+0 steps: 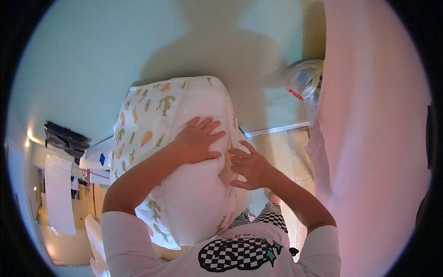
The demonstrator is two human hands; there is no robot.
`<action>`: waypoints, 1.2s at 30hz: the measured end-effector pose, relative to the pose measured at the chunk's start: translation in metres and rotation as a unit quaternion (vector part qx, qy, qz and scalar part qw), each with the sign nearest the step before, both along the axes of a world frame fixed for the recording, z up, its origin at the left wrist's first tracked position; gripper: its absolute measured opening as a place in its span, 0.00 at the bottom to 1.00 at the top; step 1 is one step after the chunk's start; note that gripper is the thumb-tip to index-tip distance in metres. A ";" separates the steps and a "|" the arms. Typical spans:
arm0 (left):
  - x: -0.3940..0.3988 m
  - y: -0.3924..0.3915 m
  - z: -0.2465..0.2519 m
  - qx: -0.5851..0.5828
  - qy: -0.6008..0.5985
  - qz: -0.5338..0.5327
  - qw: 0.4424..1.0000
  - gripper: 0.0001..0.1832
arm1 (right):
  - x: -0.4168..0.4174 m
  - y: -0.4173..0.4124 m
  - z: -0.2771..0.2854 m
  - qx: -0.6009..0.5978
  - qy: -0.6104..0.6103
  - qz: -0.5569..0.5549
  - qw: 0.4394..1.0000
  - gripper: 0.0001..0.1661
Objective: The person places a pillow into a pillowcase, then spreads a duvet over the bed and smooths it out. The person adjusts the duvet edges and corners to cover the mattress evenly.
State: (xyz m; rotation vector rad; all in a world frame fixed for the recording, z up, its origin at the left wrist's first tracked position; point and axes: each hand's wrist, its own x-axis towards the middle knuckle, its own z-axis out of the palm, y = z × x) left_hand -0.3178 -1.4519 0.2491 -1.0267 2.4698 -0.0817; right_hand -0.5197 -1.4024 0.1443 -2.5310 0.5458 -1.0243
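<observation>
Before me is a bulky, padded bundle with a plain white top panel [193, 204]. White fabric with a cactus print [147, 114] covers its left side, and a strip of the same print shows along the right edge. My left hand [199, 143] rests palm down on the white panel, fingers spread, pressing a slight hollow into it. At the bundle's right edge is my right hand [252, 168], its fingers bent and apart. The fingertips are at or against the side of the bundle; firm contact cannot be told. No object shows in either hand.
A pale blue-green wall [86, 69] stands behind the bundle. On the right hang pink curtain-like folds [367, 138], beside a clear plastic bag [308, 81]. Tiled floor [277, 149] shows below. Left are a black object [65, 138] and a hanging white sheet [60, 194].
</observation>
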 end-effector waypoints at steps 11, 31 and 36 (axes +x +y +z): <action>0.014 -0.040 -0.056 -0.019 -0.054 0.057 0.997 0.38 | -0.018 -0.017 0.008 -0.062 0.074 0.051 0.994 0.11; -0.001 -0.074 -0.045 -0.073 -0.107 0.143 0.981 0.45 | -0.010 -0.147 0.009 -0.232 0.094 -0.074 0.965 0.07; 0.011 -0.095 -0.057 -0.008 -0.133 0.234 0.963 0.49 | -0.023 -0.137 0.001 -0.237 0.105 -0.101 0.960 0.06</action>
